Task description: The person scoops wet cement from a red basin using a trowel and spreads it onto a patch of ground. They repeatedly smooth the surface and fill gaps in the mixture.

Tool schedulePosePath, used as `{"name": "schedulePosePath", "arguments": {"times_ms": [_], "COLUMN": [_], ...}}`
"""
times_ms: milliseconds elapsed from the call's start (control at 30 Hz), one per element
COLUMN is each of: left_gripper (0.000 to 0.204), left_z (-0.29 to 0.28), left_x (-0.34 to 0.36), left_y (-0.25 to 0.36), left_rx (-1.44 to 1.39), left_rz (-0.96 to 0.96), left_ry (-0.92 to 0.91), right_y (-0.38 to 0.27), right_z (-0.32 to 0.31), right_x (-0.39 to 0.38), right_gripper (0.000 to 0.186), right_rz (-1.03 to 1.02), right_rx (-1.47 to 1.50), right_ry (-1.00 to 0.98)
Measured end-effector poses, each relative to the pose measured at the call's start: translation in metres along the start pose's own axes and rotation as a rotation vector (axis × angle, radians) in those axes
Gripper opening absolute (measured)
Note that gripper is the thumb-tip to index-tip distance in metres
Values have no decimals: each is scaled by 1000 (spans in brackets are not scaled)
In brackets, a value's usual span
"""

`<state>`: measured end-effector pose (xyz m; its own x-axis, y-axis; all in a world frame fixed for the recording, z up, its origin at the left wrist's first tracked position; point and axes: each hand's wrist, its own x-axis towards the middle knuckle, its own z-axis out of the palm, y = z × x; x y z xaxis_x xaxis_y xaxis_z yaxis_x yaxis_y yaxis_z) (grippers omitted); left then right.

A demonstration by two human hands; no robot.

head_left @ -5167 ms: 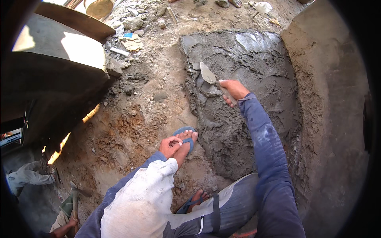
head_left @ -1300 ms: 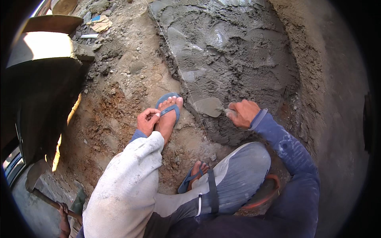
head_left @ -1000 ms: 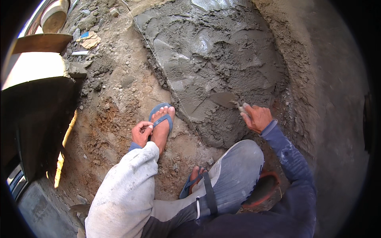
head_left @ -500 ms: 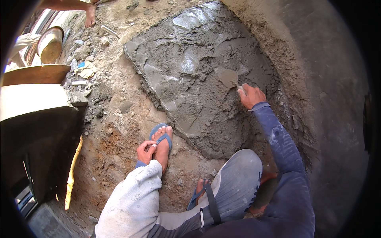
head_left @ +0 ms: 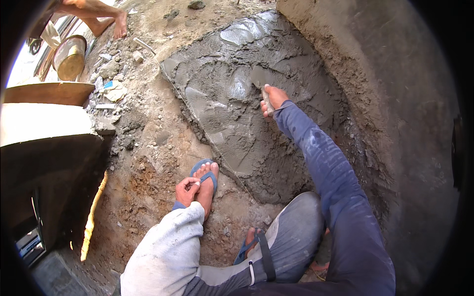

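My right hand [head_left: 274, 102] grips the handle of a trowel [head_left: 259, 76], its blade lying against the wet grey cement patch [head_left: 256, 153] in that patch's upper middle. The cement has rough ridges and smoother, shiny smears. A thin string [head_left: 195, 118] runs along its left edge. Lower down, my left hand [head_left: 186, 191] has its fingers closed in a pinch on the strap [head_left: 208, 177] of the blue sandal on my left foot, just left of the patch's lower corner.
A rough wall [head_left: 385, 123] borders the right side. At upper left are another person's bare legs [head_left: 117, 20], a bucket [head_left: 69, 58], rubble [head_left: 111, 79] and a curved rusty metal sheet [head_left: 52, 92]. A dark structure [head_left: 49, 167] stands on the left, above the dirt ground [head_left: 138, 197].
My right hand and trowel have moved forward and left, higher up the cement, with the arm stretched out. My left hand stays at the sandal. More of the other person's legs shows.
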<state>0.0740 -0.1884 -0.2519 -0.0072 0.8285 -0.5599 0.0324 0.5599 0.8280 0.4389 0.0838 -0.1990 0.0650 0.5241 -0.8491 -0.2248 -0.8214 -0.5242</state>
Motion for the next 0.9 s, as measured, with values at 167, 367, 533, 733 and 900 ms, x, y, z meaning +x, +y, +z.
{"name": "schedulePosePath", "arguments": {"times_ms": [167, 367, 533, 733, 900], "left_gripper": [11, 9, 13, 30, 21], "left_z": [2, 5, -30, -39, 30], "left_x": [-3, 4, -5, -100, -146], "left_y": [4, 6, 33, 324, 440], "left_rx": [13, -77, -59, -222, 959], "left_rz": [17, 13, 22, 400, 659], "left_ry": [47, 27, 63, 19, -368], "right_y": [6, 61, 41, 47, 37], "right_z": [-16, -30, -71, -92, -101], "right_x": [-15, -62, -134, -245, -267], "right_gripper": [45, 39, 37, 33, 34], "right_rz": [-89, -540, -389, -800, -642], "right_rx": [-356, -1352, -1338, -939, -1057], "right_ry": [-101, 73, 408, 697, 722]}}
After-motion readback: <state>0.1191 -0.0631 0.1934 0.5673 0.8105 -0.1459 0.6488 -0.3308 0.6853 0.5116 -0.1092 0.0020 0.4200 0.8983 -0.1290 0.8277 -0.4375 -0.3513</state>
